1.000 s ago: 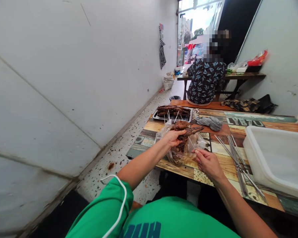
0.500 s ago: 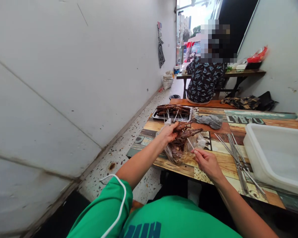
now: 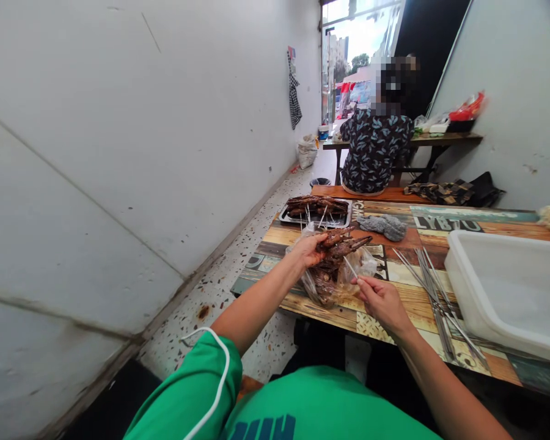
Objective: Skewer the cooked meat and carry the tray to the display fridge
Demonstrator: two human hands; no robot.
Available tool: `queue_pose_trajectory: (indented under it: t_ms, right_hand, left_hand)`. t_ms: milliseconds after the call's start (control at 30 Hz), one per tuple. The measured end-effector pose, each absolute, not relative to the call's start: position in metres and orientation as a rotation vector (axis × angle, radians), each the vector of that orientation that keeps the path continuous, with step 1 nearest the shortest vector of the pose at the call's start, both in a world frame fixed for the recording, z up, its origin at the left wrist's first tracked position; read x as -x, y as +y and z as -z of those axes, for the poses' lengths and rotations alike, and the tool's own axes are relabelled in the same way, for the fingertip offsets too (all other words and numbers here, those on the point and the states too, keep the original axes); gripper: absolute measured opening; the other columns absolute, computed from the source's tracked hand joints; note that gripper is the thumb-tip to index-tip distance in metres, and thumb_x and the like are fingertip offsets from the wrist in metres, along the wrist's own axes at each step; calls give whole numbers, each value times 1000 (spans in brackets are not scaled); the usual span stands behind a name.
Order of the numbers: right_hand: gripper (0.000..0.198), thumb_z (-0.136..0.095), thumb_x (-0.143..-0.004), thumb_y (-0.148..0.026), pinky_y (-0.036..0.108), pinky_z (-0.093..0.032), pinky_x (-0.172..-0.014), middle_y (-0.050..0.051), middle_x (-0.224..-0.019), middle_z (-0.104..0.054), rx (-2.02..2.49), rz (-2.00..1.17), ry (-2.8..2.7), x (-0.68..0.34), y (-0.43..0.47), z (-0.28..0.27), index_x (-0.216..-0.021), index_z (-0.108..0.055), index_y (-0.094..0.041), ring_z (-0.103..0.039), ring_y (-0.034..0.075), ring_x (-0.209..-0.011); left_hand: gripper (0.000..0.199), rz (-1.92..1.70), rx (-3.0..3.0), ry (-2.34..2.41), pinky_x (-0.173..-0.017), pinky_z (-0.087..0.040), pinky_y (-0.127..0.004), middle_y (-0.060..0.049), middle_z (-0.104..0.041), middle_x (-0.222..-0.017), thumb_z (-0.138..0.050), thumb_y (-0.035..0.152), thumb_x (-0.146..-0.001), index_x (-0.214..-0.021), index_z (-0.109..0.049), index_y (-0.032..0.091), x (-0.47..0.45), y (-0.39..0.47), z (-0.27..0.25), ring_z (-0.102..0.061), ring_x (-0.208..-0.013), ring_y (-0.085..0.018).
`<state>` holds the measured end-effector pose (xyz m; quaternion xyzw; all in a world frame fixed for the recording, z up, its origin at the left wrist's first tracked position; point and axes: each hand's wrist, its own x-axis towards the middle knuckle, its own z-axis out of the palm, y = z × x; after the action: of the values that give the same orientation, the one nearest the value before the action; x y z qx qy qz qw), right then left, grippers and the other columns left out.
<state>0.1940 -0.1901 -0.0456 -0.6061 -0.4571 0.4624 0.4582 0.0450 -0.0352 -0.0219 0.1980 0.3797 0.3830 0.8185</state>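
My left hand (image 3: 310, 250) is closed around long, dark brown, glossy meat pieces (image 3: 346, 248), whose exact kind I cannot make out. They are held over an open clear plastic bag (image 3: 365, 263) with more brown meat (image 3: 326, 287) inside. Between the thumb and fingers of my right hand (image 3: 381, 298) is a thin pale skewer (image 3: 350, 267), its far end at the held meat. Whether the tip has gone into the meat is not clear. Beyond the bag, a metal tray (image 3: 349, 215) bears several similar skewered pieces (image 3: 316, 206), white sticks pointing toward me.
Several metal skewers (image 3: 433, 296) lie on the patterned table (image 3: 337, 315) beside a large white plastic tub (image 3: 467, 278). A grey cloth (image 3: 385, 227) rests behind the bag. A person (image 3: 376, 150) in a patterned top sits on a bench ahead. A wall (image 3: 142, 153) runs along the left.
The view has shifted slightly. Both hands keep nearly the same places, and the skewer stays at the held meat.
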Motion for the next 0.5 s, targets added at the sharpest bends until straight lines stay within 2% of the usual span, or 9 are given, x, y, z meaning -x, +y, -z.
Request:
queue_pose_trajectory:
  t_ms: [167,300,500]
  right_hand:
    - [67,-59,-68,-67,22,-16,-39,-8,-49,-33,1547,-1082,-1186,-210,-179,30,-98,-66,-8,-25,5,-39]
    - [59,-56,-75,-61,22,-18,-41,-6,-51,-38,1550,-873,-1331,-228,-153,17,-95,-69,-8,-28,6,-42]
    - [49,-54,-78,-53,24,-29,-46,1,-56,-54,1559,-559,-1499,-239,-124,14,-91,-75,-10,-42,11,-49]
  left_hand:
    - [24,-793,-387,804,-59,-52,-26,-7,-66,-73,-45,28,-97,-94,-61,11,-38,-45,21,-64,-61,-15]
    - [11,-772,-385,876,-67,-51,-25,-6,-66,-79,-46,13,-93,-94,-57,13,-43,-50,24,-65,-70,-14]
    - [18,-773,-494,859,-68,-42,-22,-3,-63,-81,-48,-2,-85,-89,-52,15,-56,-53,32,-61,-71,-11]
